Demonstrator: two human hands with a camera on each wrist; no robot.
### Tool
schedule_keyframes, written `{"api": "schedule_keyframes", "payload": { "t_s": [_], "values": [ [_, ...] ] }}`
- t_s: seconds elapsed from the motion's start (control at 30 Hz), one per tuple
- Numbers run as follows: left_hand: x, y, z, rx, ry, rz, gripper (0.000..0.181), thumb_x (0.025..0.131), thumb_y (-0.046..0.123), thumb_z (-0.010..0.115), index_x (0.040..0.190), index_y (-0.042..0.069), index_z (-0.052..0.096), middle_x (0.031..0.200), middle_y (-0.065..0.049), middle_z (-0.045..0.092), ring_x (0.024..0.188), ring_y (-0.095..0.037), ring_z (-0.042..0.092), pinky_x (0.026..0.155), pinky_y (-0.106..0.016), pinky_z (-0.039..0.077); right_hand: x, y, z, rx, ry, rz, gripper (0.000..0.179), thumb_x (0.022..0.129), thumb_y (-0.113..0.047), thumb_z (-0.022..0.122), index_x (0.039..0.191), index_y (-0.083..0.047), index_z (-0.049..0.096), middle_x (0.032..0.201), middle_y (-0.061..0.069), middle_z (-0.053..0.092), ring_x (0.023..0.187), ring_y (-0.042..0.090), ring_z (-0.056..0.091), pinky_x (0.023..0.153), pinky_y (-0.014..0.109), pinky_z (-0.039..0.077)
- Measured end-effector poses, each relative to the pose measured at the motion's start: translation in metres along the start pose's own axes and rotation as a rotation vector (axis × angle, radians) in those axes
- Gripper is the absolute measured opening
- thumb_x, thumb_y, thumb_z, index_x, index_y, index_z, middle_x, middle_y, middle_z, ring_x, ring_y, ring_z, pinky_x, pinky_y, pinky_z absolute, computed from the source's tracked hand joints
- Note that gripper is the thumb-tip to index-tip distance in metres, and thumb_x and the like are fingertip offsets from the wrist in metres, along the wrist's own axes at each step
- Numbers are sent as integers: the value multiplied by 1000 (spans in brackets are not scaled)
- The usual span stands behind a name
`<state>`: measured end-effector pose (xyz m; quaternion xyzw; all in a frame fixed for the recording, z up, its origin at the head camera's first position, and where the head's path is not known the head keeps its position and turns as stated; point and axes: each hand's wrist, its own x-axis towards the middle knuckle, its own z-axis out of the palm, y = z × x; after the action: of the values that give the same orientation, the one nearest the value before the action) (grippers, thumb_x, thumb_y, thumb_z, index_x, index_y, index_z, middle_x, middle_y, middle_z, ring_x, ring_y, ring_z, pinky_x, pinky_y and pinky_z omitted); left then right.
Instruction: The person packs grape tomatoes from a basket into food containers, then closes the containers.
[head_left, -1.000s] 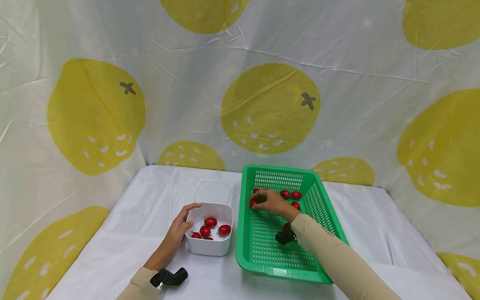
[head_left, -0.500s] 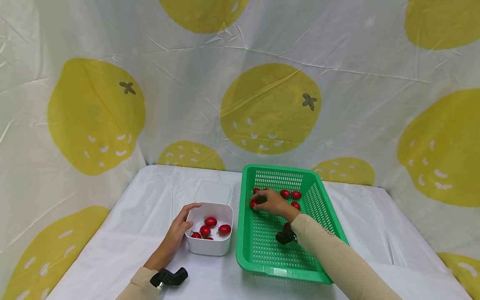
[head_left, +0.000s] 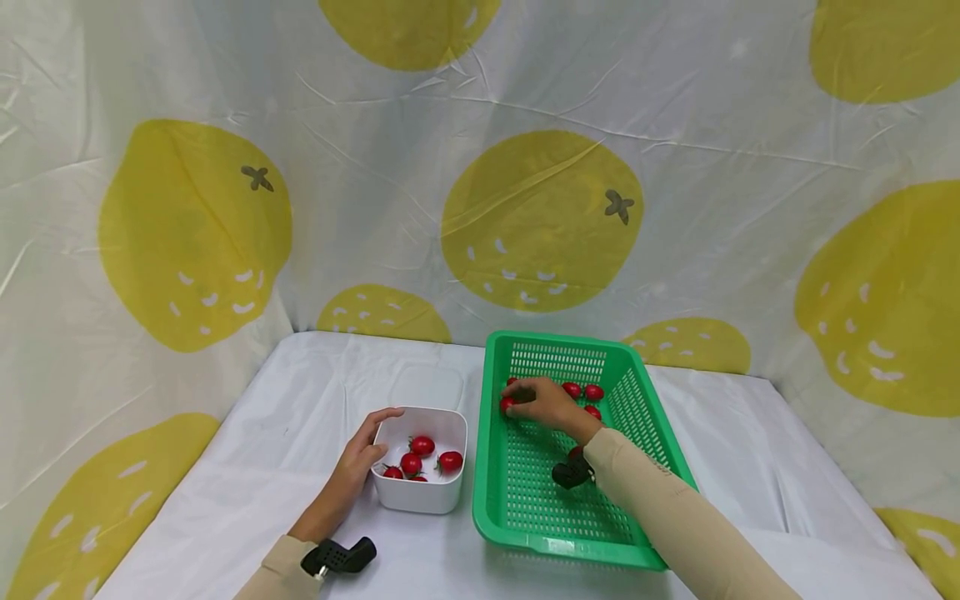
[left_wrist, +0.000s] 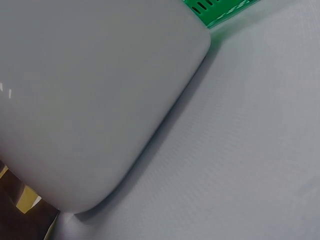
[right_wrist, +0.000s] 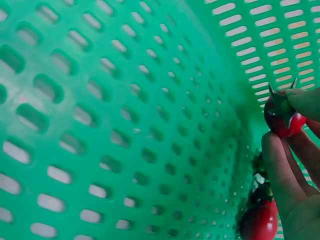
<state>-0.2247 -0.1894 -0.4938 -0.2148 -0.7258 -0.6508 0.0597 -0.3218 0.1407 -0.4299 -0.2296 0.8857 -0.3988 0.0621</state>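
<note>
My left hand (head_left: 352, 471) holds the left side of a white square container (head_left: 420, 498), fingers and thumb at its rim. Several cherry tomatoes, such as this red one (head_left: 422, 447), lie inside. The container's outer wall (left_wrist: 100, 100) fills much of the left wrist view. Inside the green perforated basket (head_left: 488, 500), near its left wall, my right hand (head_left: 551, 408) pinches a cherry tomato (right_wrist: 285, 122) between thumb and fingers. Its green stem end shows in the right wrist view. Below it there, other tomatoes (right_wrist: 258, 222) rest along the basket.
More tomatoes (head_left: 593, 392) lie toward the back right of the basket, and one is partly hidden under the right wrist. A translucent flat lid (head_left: 427, 387) lies behind the white container. A lemon-print cloth (head_left: 360, 192) hangs behind the white-covered table (head_left: 262, 433).
My right hand's fingers have drawn in around the tomato, which sits very slightly higher in the head view. The left hand and the container stay in place.
</note>
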Motion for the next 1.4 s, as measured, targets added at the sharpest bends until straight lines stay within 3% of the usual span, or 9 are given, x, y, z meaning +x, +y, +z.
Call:
{"api": "schedule_keyframes", "payload": {
  "t_s": [0.17,0.43,0.6,0.67,0.83,0.9,0.97,1.2,1.4],
  "values": [
    [0,-1,0,3,-4,3,52,90,-1,31,139,14,44,146,-8,39,145,-37,7,110,-67,-5,1,-1,-3,51,13,-17,27,88,-9,68,113,-1,68,106,11,70,101,25,64,85,37,53],
    [-1,-2,1,-2,4,17,53,89,-2,31,138,12,44,145,-10,39,145,-39,7,110,-66,-4,0,-8,-10,159,34,46,32,90,-15,67,120,-6,67,115,11,68,109,25,62,90,40,52],
    [-1,-3,2,2,6,20,53,89,-3,31,138,12,44,145,-10,40,145,-38,9,111,-64,-3,0,-15,-12,207,76,52,34,90,-18,67,122,-8,67,116,11,68,106,26,63,86,37,52],
    [-2,-4,2,3,4,21,53,89,-3,31,138,12,45,145,-10,41,145,-38,10,112,-64,-3,0,-18,-13,231,91,64,35,90,-22,67,123,-10,66,113,9,69,102,29,63,79,39,52],
    [-1,-4,1,5,1,28,54,89,-4,31,138,13,45,145,-9,41,144,-38,10,112,-64,-3,-1,-25,-17,321,111,42,40,91,-26,67,127,-9,64,112,6,70,106,25,63,89,48,50],
    [-1,-3,1,7,0,29,54,89,-4,31,138,13,44,145,-9,40,145,-37,10,112,-64,-3,-2,-28,-19,352,108,22,40,91,-26,67,127,-9,63,114,5,69,110,20,62,98,50,46],
    [-1,-3,1,10,-2,27,54,89,-3,31,138,14,44,145,-9,40,145,-37,10,112,-64,-3,-2,-32,-20,365,107,6,40,90,-27,68,127,-11,64,113,5,70,109,18,63,97,49,46],
    [-1,-3,1,22,0,21,53,90,-2,31,138,15,44,145,-8,40,145,-38,9,111,-65,-3,-4,-51,-16,394,49,-48,36,89,-27,69,123,-15,67,111,6,70,105,29,63,77,36,52],
    [0,-2,2,18,0,25,54,89,-2,31,138,15,45,145,-7,40,145,-38,8,111,-65,-3,-9,-68,-6,417,-35,-91,35,89,-22,70,122,-12,67,115,8,68,102,23,65,89,45,52]
  ]
}}
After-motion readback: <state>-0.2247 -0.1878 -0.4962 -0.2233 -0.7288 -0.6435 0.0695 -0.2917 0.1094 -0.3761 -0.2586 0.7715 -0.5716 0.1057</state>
